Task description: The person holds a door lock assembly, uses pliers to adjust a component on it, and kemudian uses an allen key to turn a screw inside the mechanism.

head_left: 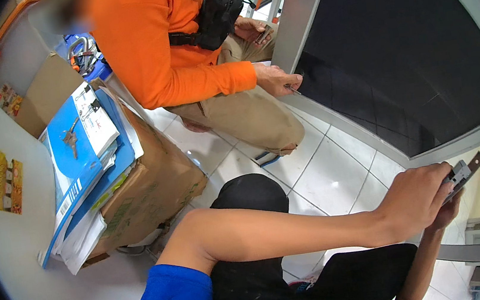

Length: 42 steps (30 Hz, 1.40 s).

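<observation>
At the right, my left hand [415,203] reaches across in front of me and is closed around a grey metal door lock [458,178] with a long flat faceplate. My right hand [446,213] comes up from below, behind the left one, and grips the same lock from underneath. Most of its fingers are hidden by the left hand and the lock. The lock is tilted, its plate end pointing up and to the right. Just above it runs the grey frame [438,152] of a door with a dark panel [396,53].
A person in an orange top [143,48] kneels opposite, one hand [277,79] holding a thin tool at the door's edge. A cardboard box [157,187] at left carries blue folders [77,164] and keys [71,138]. White tiles [330,175] cover the floor. Red and green items stand far right.
</observation>
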Available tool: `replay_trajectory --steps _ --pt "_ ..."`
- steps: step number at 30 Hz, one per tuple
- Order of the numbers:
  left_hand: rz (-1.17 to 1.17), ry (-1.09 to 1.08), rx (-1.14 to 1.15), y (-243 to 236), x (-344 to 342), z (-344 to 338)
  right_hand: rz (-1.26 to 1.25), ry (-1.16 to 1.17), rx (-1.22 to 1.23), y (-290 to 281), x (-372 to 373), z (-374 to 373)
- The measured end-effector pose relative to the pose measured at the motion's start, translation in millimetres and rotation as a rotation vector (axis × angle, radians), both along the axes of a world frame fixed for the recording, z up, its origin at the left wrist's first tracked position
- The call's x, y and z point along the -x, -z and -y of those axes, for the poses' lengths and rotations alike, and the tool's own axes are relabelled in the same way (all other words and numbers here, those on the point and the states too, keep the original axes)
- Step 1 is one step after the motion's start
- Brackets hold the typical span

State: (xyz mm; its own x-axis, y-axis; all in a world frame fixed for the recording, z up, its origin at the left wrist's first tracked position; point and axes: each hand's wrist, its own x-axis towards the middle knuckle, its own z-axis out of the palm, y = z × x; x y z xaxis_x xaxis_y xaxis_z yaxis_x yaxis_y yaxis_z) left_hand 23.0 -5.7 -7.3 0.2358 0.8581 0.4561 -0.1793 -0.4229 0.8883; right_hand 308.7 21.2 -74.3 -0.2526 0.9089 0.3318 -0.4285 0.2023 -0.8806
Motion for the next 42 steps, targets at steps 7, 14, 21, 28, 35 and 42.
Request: replay_trajectory --steps 7,14,21,28,35,42 --pt "0.123 -0.054 -0.342 6 -38 18 0.426 -0.02 0.032 -17 104 -58" --pt "0.182 -0.021 -0.429 0 -60 29 0.748 -0.234 0.16 -7 212 -83" --pt "0.256 -0.133 -0.616 -2 -74 12 0.944 -0.361 0.181 15 243 -113" --pt "0.213 -0.031 -0.424 6 -78 -11 1.013 -0.326 0.185 19 235 -139" --pt "0.223 0.051 -0.281 4 -67 -16 0.95 -0.256 0.027 27 254 -157" --pt "0.214 -0.291 -0.48 -13 -69 -17 0.914 -0.289 -0.184 39 282 -173"
